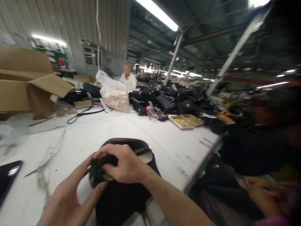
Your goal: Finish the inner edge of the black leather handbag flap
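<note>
A black bag (122,201) lies on the white table in front of me, with a zipper and a pale lining showing at its opening. My left hand (71,191) curves around the bag's left corner, thumb below and fingers above. My right hand (125,164) reaches over the opening and grips the black edge at that same corner, its fingers bent over the material. The fingertips of both hands meet close together there. A brass-coloured zipper piece (146,219) shows at the bottom of the view.
Cardboard boxes (21,81) stand at the left, near a clear plastic bag of beige pieces (116,97). Black bags (166,102) are heaped at the back. A shallow box of gold-coloured parts (183,121) sits by the right edge. A co-worker's hands (263,191) are at the right.
</note>
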Available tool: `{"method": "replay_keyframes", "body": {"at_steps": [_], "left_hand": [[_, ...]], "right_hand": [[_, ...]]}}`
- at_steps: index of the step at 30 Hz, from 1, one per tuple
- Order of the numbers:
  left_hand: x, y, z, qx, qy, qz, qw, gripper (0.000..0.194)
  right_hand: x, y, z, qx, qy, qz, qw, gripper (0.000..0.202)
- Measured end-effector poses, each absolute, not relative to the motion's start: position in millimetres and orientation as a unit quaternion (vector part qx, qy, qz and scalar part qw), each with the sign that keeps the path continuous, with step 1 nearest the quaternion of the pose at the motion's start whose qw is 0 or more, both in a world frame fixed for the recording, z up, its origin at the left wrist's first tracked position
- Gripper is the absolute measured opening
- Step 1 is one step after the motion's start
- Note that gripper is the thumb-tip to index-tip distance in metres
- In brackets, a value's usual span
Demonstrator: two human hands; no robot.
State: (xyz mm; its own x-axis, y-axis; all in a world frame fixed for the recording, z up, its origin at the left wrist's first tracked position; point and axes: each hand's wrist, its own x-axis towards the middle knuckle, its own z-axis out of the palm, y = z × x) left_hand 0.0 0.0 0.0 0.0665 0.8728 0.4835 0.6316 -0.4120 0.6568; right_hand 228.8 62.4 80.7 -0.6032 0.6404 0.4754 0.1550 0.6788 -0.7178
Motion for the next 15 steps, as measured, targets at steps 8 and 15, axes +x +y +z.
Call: {"method": "replay_keyframes", "body": {"at_steps": [8, 15], "left_hand": [[-11, 2, 26, 0.699, 0.476, 0.468, 0.256, 0.04], [-13, -4, 21, 0.734, 0.427, 0.507, 0.145, 0.039]], "right_hand": [[225, 60, 82, -0.248, -0.828, 0.351, 0.36, 0.042], [221, 64, 75, -0.265, -0.83, 0.353, 0.341, 0.042]]}}
